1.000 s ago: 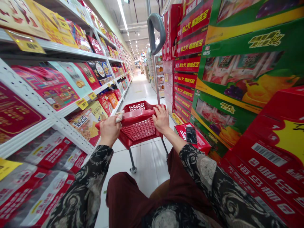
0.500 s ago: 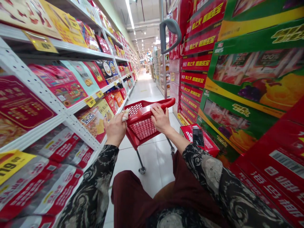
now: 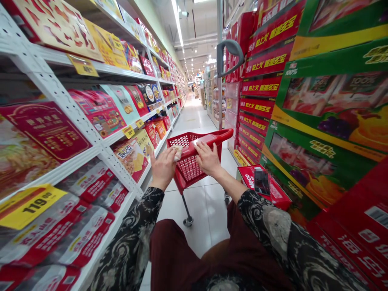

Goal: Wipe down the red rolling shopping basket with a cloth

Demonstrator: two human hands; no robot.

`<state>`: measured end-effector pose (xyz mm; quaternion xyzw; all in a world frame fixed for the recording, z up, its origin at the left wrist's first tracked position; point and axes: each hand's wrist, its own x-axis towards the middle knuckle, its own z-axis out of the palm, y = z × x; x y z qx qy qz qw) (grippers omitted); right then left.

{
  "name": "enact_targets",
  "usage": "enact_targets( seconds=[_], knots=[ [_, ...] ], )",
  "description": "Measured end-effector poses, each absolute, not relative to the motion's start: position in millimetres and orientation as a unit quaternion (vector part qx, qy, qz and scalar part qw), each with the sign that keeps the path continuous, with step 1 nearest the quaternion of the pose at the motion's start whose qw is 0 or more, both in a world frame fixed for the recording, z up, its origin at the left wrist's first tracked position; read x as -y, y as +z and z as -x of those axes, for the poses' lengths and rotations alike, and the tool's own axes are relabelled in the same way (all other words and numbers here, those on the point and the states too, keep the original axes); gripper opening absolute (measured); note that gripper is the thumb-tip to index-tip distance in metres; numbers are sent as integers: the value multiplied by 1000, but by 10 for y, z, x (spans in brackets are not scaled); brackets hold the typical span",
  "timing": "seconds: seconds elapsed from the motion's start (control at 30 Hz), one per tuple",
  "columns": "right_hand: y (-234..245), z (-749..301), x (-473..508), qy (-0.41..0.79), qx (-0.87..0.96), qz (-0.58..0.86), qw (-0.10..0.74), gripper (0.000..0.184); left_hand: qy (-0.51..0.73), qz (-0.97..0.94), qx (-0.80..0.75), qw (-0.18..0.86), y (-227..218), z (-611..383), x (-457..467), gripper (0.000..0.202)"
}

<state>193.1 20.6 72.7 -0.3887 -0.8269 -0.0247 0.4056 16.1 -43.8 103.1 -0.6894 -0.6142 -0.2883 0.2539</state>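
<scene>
My left hand (image 3: 163,167) grips the red handle (image 3: 209,139) of a red wire shopping basket cart (image 3: 188,167), pinching a crumpled white tissue (image 3: 178,152) against it. My right hand (image 3: 208,159) lies on the same handle, fingers spread, further right. Both forearms reach forward in dark swirl-patterned sleeves (image 3: 130,238). A grey loop grip (image 3: 230,56) tops a metal pole (image 3: 220,93) rising beyond the cart. Dark red trousers (image 3: 182,254) fill the bottom of the view. The basket's inside shows no goods.
White shelving (image 3: 75,101) packed with boxed goods runs along the left. Stacked red and green gift boxes (image 3: 318,137) wall the right. A red box (image 3: 263,188) with a blurred dark patch sits low on the right, near the cart. The tiled aisle floor (image 3: 197,214) stretches far ahead.
The cart and my hands sit further right in the view, and the shelves and boxes have shifted right too. The handle now slopes up toward the right. My grip has not changed.
</scene>
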Motion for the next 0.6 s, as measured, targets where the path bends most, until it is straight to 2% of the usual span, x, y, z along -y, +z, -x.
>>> enact_targets(
  seconds=[0.17, 0.33, 0.6],
  knots=[
    [709, -1872, -139, -12, 813, 403, 420, 50, -299, 661, 651, 224, 1127, -27, 398, 35],
    [683, -1865, -134, -11, 822, 396, 409, 53, -244, 685, 669, 155, 1259, -63, 255, 29],
    [610, -1993, -221, -14, 836, 372, 403, 58, -216, 682, 678, 169, 1271, -197, 357, 25]
  ],
)
